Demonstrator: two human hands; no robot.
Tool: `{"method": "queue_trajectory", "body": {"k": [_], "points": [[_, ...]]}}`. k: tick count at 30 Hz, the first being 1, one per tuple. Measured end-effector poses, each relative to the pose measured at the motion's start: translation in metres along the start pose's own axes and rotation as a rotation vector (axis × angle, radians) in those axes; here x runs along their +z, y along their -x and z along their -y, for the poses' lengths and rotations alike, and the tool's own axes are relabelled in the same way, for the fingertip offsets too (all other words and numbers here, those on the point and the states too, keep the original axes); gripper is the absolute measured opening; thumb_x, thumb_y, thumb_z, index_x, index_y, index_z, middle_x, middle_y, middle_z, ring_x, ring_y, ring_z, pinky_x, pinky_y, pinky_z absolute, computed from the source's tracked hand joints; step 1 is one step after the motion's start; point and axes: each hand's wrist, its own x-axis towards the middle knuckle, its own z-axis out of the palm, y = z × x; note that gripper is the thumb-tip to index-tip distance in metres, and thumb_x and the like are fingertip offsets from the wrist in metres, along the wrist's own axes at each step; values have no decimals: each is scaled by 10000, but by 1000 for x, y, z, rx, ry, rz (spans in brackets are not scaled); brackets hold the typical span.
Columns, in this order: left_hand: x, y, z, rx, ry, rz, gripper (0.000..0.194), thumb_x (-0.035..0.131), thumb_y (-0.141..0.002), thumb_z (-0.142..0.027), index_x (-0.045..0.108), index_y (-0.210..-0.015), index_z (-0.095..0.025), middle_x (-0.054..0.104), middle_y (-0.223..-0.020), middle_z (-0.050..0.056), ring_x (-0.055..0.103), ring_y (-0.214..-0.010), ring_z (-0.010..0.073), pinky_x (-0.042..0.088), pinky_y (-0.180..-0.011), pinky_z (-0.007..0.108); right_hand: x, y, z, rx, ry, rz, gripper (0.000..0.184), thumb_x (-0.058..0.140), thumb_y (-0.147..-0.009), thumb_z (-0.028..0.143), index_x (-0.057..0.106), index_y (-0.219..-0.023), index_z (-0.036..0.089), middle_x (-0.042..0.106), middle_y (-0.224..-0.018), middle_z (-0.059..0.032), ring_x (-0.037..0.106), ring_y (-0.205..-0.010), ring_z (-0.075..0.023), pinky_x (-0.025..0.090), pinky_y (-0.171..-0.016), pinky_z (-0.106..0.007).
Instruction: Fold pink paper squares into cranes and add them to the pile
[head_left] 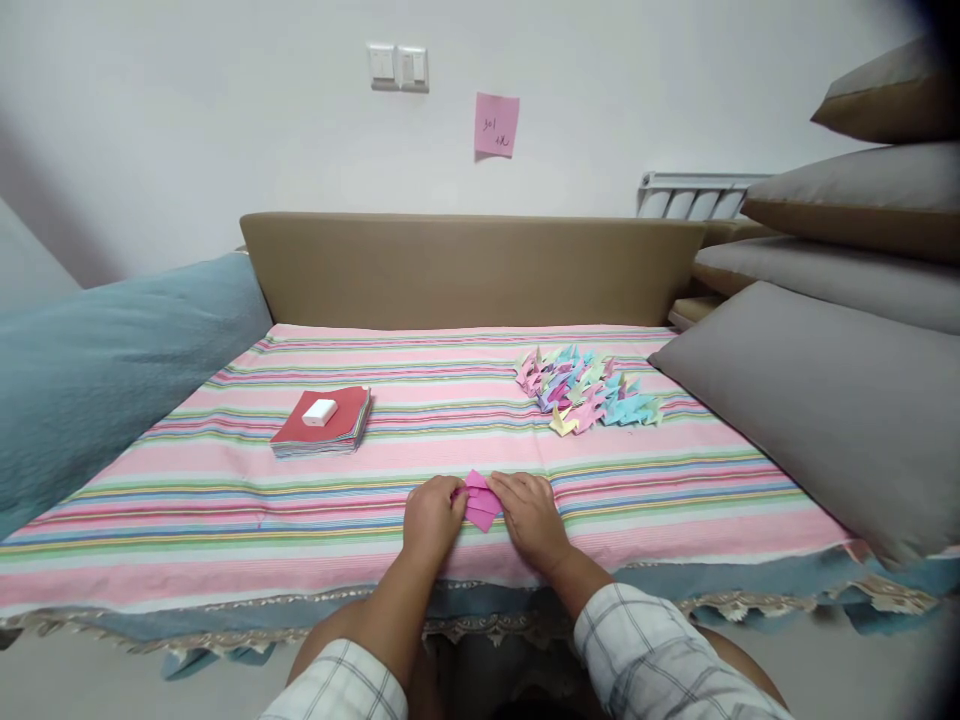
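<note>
A bright pink sheet of origami paper [482, 508], partly folded into a diamond, lies on the striped cloth in front of me. My left hand [435, 515] pinches its left corner between thumb and fingers. On the opposite side, my right hand [529, 512] has its fingertips at the upper right edge, gripping the paper there; the thumb is mostly hidden. Farther back and to the right sits a cluster of folded paper cranes [581, 390] in pink, blue, green, yellow and purple.
A stack of coloured paper [321, 425] with a white box-shaped object [320, 412] on top lies to the left. Grey cushions [840, 400] are piled at the right. A blue-covered armrest [135, 350] is at the left, a brown backrest [472, 270] behind.
</note>
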Motion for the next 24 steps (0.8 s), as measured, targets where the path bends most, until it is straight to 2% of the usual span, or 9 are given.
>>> {"method": "queue_trajectory", "body": {"k": [5,15,24], "points": [[-5,1,-3,-114,-10,12,107,578,-791,-299,650,-812,-223,675,-794,-12,578,-753,144,347,-691,258,2,1,0,5,4,5,386,472,-883,190,515,-1254,290,568,-1260,-14,445,-1078,-210,259,-942,-389],[-6,2,-3,-165,-5,22,102,562,-788,-292,643,-787,-232,675,-789,-23,577,-769,147,327,-682,261,2,0,1,6,2,-4,411,485,-873,171,511,-1260,304,583,-1239,-13,453,-1071,-198,256,-937,-378],[-10,4,-5,-88,-113,62,167,499,-816,-231,660,-854,-253,689,-886,0,586,-864,172,336,-769,293,1,0,1,6,28,17,359,491,-871,179,560,-1198,310,584,-1236,-10,449,-1068,-196,251,-934,-379]]}}
